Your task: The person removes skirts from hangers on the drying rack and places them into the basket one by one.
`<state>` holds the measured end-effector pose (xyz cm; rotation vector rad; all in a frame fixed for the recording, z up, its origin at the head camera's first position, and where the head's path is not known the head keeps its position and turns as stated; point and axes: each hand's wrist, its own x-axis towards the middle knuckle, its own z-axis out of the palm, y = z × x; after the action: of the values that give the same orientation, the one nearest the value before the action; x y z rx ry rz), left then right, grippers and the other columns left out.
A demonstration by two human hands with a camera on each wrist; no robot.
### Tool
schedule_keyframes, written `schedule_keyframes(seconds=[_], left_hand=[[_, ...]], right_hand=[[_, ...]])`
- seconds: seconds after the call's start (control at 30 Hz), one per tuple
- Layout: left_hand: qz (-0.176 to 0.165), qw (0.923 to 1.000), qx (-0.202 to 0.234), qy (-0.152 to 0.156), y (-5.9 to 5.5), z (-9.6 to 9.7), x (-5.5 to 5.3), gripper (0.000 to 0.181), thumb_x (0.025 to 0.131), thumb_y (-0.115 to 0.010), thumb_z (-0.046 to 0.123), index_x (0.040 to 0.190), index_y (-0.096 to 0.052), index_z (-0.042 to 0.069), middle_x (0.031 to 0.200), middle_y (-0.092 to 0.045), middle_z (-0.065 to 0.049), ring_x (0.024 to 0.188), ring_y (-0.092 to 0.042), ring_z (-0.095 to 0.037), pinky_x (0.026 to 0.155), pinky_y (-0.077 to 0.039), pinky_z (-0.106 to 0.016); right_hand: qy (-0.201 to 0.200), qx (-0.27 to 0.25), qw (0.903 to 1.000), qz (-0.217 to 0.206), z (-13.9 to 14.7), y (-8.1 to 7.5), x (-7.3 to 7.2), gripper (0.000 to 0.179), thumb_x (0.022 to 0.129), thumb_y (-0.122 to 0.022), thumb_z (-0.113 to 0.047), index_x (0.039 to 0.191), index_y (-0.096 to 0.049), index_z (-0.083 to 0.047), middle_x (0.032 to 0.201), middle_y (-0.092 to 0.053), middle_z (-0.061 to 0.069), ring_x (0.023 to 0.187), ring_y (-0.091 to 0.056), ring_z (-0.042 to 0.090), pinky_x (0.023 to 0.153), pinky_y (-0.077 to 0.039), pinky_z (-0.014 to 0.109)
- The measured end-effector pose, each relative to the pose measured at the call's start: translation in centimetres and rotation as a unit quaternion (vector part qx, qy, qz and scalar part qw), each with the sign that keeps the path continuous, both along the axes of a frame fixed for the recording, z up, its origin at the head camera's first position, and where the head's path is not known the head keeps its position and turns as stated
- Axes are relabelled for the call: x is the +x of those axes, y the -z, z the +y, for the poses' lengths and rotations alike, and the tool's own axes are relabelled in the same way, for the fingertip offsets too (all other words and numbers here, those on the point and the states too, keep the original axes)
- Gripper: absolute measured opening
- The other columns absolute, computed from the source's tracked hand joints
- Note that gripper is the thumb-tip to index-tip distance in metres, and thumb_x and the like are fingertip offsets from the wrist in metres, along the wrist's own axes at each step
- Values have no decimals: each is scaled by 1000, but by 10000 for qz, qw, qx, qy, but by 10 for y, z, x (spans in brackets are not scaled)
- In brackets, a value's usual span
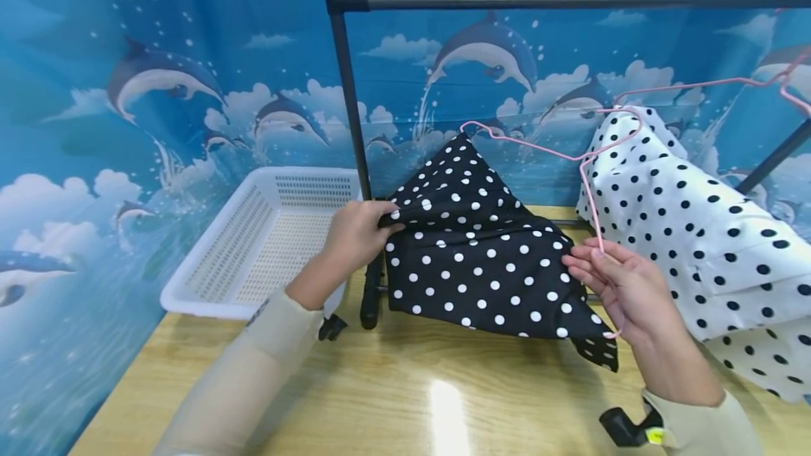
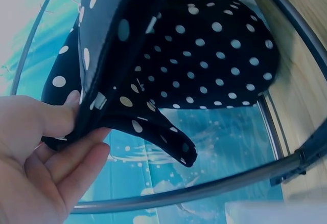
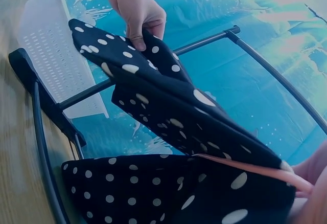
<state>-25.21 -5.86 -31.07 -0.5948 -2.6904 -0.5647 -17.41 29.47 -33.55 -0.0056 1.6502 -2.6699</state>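
Observation:
A black cloth garment with white dots [image 1: 475, 266] hangs partly over a pink wire hanger [image 1: 538, 145]; its kind does not show. My left hand [image 1: 357, 234] pinches the garment's left edge between thumb and fingers, and the left wrist view shows the cloth [image 2: 214, 55] folded in that grip. On the other side, my right hand [image 1: 624, 287] holds the hanger's lower right arm, fingertips at the cloth. In the right wrist view the hanger [image 3: 255, 170] runs into the fold of the garment, with the left hand [image 3: 138, 12] gripping the far edge.
A black garment rack [image 1: 570, 0] stands on the wooden table [image 1: 393, 385]. The white perforated basket [image 1: 209, 259] sits left of its post. A white garment with black dots [image 1: 703, 231] hangs at the right on another pink hanger [image 1: 697, 84]. A dolphin-print curtain [image 1: 241, 41] is behind.

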Motion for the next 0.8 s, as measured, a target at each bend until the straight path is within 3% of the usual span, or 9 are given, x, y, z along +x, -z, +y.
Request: schedule_keyframes(seconds=[0.57,0.8], left_hand=[[-377,9993,14,78,-4,-13,-25,10,90,-71,19,92,-72,9,85,-72,-6,74,-65,-20,68,-51,-36],[-525,9986,91,-54,-7,-14,-31,9,90,-71,18,94,-73,10,87,-72,-5,75,-65,-19,71,-51,-37]], right_hand=[[-53,156,9998,62,4,1,4,11,99,-52,-3,105,-61,-4,94,-70,11,87,-72,20,79,-55,27],[-97,94,9997,184,7,4,7,12,99,-51,-1,104,-62,-4,94,-70,11,87,-72,21,79,-56,27]])
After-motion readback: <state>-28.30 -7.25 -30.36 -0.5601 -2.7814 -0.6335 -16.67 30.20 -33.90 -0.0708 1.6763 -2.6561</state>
